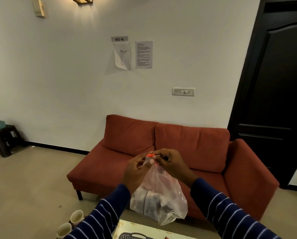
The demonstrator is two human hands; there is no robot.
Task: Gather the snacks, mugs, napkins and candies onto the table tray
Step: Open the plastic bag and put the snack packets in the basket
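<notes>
Two hands: the left hand (136, 171) and right hand (170, 163) meet at chest height, fingertips pinched together on the gathered neck of a clear, thin plastic bag (159, 195).
Bag closure: a small orange tie or clip (150, 155) sits right at the neck, between the fingertips of both hands; whether it is being undone or fastened cannot be told.
Bag contents: pale wrapped items, probably snacks or candies, slump in the bottom; their exact kind is too blurred to name.
Bag position: it hangs free below the hands, in the air above the near edge of the pale tabotop (127, 229), touching nothing else.
Handling: the film looks soft, light and slippery, and likely to tear if yanked; the load sits low, so the bag would swing. The bunched neck is the sound place to hold, with a palm under the bottom if it is carried.
Tray: a dark perforated plastic tray (135, 236) shows at the bottom edge, on the tabletop, just below the bag.
Mugs: two cream ceramic mugs (70, 224) stand at lower left, beside the left striped sleeve, well apart from the bag and not on the tray.
Step in hand: probably dealing with the bag's neck before its contents go to the tray.
</notes>
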